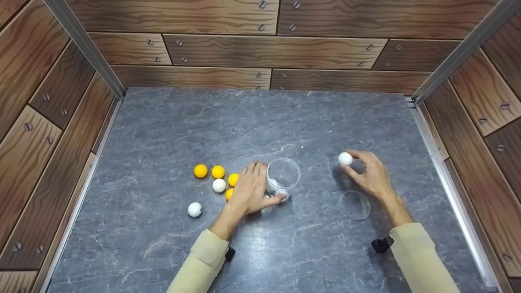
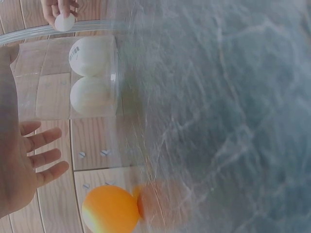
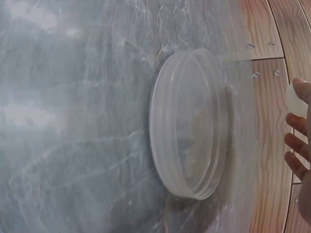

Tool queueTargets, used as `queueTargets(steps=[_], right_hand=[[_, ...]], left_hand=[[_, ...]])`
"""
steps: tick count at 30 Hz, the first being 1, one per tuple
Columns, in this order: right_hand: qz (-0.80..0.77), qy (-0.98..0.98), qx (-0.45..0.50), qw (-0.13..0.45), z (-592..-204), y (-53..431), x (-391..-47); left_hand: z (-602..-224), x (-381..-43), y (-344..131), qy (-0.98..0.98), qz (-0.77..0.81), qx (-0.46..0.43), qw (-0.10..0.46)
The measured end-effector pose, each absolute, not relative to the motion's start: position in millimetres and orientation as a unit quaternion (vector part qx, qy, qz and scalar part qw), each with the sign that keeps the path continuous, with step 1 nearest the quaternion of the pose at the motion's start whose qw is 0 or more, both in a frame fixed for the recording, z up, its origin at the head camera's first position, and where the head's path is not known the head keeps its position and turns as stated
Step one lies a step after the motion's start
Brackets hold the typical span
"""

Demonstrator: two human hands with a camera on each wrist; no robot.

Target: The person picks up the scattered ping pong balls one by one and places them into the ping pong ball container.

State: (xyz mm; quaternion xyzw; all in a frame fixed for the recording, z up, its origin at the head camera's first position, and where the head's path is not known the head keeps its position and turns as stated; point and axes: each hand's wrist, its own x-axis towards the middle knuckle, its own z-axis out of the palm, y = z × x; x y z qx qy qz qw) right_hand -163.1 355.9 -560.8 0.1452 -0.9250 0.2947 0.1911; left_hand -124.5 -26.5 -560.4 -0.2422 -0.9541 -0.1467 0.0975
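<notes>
A clear plastic jar [image 1: 291,173] stands on the table with two white ping-pong balls [image 2: 90,94] at its bottom. My left hand [image 1: 252,189] rests against the jar's left side, its fingers fairly straight and its thumb across the near side. Off to the right, my right hand [image 1: 371,173] pinches another white ping-pong ball [image 1: 345,158] between thumb and fingers, raised above the table. Below that hand lies a round clear lid [image 1: 355,205], also large in the right wrist view. Beside the left hand are orange ping-pong balls [image 1: 218,171], two partly hidden by it.
Two loose white balls, one [image 1: 219,185] among the orange ones and one [image 1: 195,209] nearer me, lie left of the jar. Wood-patterned panels [image 1: 268,51] wall the grey marbled table [image 1: 228,118] at the back and sides, with metal rails along the side edges.
</notes>
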Motion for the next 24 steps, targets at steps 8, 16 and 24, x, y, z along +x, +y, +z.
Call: queueTargets(steps=[8, 16, 24], right_hand=[[0.293, -0.919, 0.17, 0.203, -553, 344, -162], [0.293, -0.91, 0.203, 0.214, -544, 333, -159], [0.298, -0.891, 0.24, 0.244, -537, 317, -157]], left_hand=[[-561, -125, -27, -0.955, -0.145, -0.24, 0.098], [-561, -125, -26, -0.955, -0.14, -0.24, 0.1], [-561, -124, -26, -0.954, -0.142, -0.241, 0.105]])
